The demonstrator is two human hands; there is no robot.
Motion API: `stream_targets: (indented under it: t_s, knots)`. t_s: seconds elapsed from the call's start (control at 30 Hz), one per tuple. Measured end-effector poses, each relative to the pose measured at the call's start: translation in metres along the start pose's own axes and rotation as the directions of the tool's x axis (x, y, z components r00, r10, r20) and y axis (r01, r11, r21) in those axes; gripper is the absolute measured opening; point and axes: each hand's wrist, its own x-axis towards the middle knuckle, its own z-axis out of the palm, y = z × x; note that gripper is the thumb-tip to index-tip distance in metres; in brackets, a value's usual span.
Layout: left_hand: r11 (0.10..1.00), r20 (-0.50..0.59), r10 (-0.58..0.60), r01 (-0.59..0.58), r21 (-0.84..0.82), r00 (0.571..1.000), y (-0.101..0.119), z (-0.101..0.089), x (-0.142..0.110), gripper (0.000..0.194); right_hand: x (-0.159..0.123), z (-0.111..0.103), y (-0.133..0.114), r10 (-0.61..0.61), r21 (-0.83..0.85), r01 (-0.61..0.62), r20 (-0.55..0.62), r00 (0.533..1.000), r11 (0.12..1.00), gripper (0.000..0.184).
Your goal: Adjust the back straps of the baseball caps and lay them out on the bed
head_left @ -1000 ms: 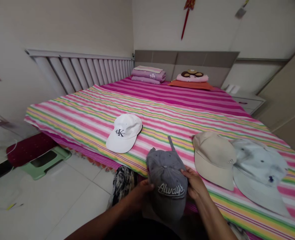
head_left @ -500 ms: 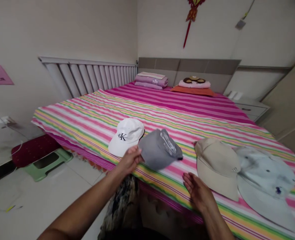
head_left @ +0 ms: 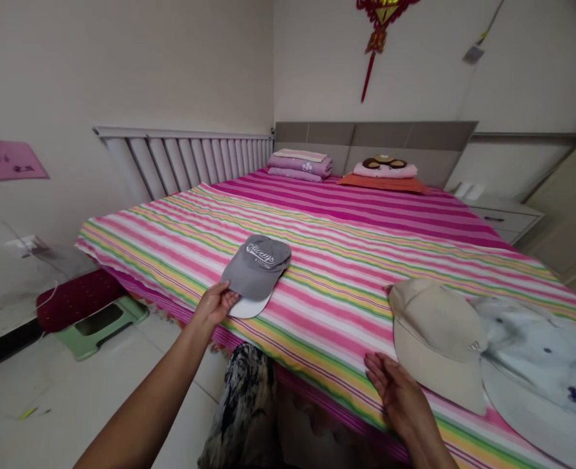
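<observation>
My left hand (head_left: 215,303) pinches the brim of a grey baseball cap (head_left: 258,264) with white script lettering on its front. The grey one lies over a white baseball cap (head_left: 251,307), of which only part of the brim shows. My right hand (head_left: 399,393) is open, palm turned inward and fingers stretched out, at the bed's front edge. Just right of it sits a beige baseball cap (head_left: 437,326). A pale blue baseball cap (head_left: 544,365) with a small dark emblem lies beside the beige one, at the far right.
The caps rest on a striped bedsheet (head_left: 336,293). Folded purple bedding (head_left: 300,166) and a pink pillow (head_left: 385,170) lie near the headboard (head_left: 327,138). A green stool (head_left: 103,326) stands on the floor to the left, and a white nightstand (head_left: 505,218) at the back right.
The grey cap has moved left in my left hand, from beside the white cap to on top of it, and its front has turned toward me. My right hand stays open near the beige cap.
</observation>
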Motion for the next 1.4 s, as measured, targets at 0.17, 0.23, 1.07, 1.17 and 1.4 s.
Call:
stream_targets:
  t_s: [0.17, 0.23, 1.07, 1.17, 1.4]
  knots:
    - [0.999, -0.013, 0.027, -0.027, -0.03, 1.0, 0.002, -0.006, 0.003, 0.014, 0.0, 0.0, 0.0, -0.008, 0.001, 0.008, 0.024, 1.0, 1.0, 0.014]
    - [0.999, -0.013, 0.035, -0.036, -0.029, 0.999, 0.007, -0.004, 0.005, 0.014, 0.0, -0.001, -0.001, -0.008, 0.001, 0.008, 0.025, 1.0, 1.0, 0.013]
    - [0.927, -0.171, -0.13, 0.181, 0.329, 0.977, -0.017, -0.045, -0.007, 0.01, -0.012, -0.043, -0.038, -0.007, 0.25, 0.064, -0.225, 0.974, 0.966, 0.01]
    - [0.943, -0.192, -0.09, 0.145, 0.298, 0.977, -0.022, -0.044, -0.008, 0.011, -0.005, -0.038, -0.045, 0.022, 0.28, 0.041, -0.217, 0.976, 0.959, 0.018]
    - [0.748, 0.224, -0.58, 0.403, 0.527, 0.783, -0.066, -0.041, -0.054, 0.036, -0.028, -0.02, -0.028, 0.049, 0.283, -0.047, 0.0, 0.999, 0.958, 0.023]
